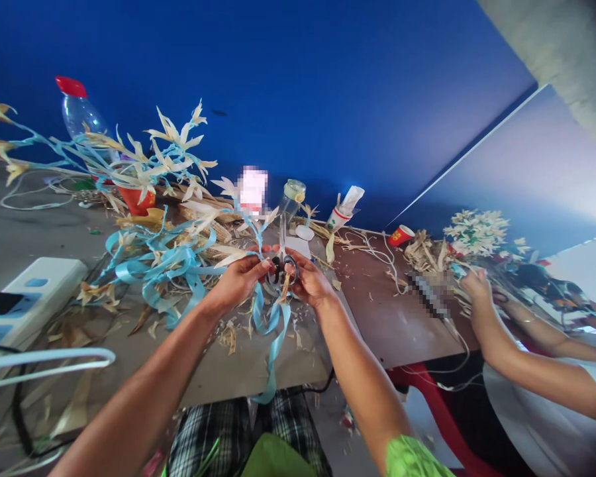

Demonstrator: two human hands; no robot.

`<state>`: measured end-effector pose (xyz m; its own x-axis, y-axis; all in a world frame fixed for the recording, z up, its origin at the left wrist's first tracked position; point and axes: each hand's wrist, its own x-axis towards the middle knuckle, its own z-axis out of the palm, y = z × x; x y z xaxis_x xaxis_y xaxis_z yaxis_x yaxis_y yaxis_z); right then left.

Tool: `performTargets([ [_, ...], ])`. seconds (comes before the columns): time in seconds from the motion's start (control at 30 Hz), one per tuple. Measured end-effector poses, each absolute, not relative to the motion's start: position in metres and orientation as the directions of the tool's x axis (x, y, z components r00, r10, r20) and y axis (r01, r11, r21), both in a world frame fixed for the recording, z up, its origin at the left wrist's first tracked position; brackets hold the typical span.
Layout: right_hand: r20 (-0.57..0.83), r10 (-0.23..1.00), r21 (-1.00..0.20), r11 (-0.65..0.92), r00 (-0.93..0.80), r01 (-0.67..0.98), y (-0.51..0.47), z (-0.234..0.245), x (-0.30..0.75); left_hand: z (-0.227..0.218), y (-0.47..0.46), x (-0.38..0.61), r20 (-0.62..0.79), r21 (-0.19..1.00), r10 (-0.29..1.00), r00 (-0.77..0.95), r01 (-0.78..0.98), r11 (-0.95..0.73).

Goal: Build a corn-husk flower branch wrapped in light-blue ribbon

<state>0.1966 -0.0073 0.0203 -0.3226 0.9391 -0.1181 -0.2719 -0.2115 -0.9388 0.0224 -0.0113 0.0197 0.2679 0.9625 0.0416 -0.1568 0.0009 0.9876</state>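
My left hand [239, 281] is closed, pinching a light blue ribbon [273, 331] that loops down over the table's front edge. My right hand [308, 281] is closed round black-handled scissors [284, 267], whose blades point up and away. The two hands meet above the grey table [238, 371]. Left of my hands lies a tangle of blue ribbon with dried-husk flowers [169, 255]. Husk scraps [228, 334] are scattered under my hands.
A white power strip [30, 291] and a white cable sit at the left. A red-capped plastic bottle [82, 116], a red cup [136, 199], a glass jar [291, 205] and paper cups stand farther back. Another person's arms [516, 351] work husk flowers at the right.
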Motion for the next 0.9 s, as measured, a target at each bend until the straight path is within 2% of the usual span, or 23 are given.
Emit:
performTargets([
  [0.17, -0.057, 0.975, -0.943, -0.123, -0.213, -0.309, 0.006, 0.018, 0.215, 0.014, 0.001, 0.013, 0.089, 0.989, 0.991, 0.104, -0.129, -0.076],
  [0.3, -0.061, 0.942, -0.949, -0.157, -0.331, -0.272, 0.000, 0.016, 0.232, 0.010, 0.011, 0.004, 0.092, 0.994, 0.995, 0.029, -0.070, -0.089],
  [0.37, -0.095, 0.902, -0.970, -0.179, -0.420, -0.166, -0.006, 0.014, 0.237, 0.010, 0.013, 0.000, 0.062, 0.994, 0.997, 0.055, -0.095, -0.057],
  [0.5, -0.161, 0.820, -0.978, -0.206, -0.550, -0.022, -0.018, 0.015, 0.240, 0.012, 0.013, -0.005, -0.029, 0.958, 0.988, 0.154, -0.279, 0.072],
  [0.67, -0.188, 0.768, -0.975, -0.223, -0.612, 0.019, -0.023, 0.023, 0.243, 0.016, 0.011, -0.005, -0.118, 0.918, 0.963, 0.242, -0.343, 0.199],
  [0.9, -0.140, 0.704, -0.971, -0.234, -0.696, -0.041, -0.022, 0.022, 0.248, 0.014, 0.013, -0.007, -0.113, 0.865, 0.943, 0.312, -0.436, 0.248],
])
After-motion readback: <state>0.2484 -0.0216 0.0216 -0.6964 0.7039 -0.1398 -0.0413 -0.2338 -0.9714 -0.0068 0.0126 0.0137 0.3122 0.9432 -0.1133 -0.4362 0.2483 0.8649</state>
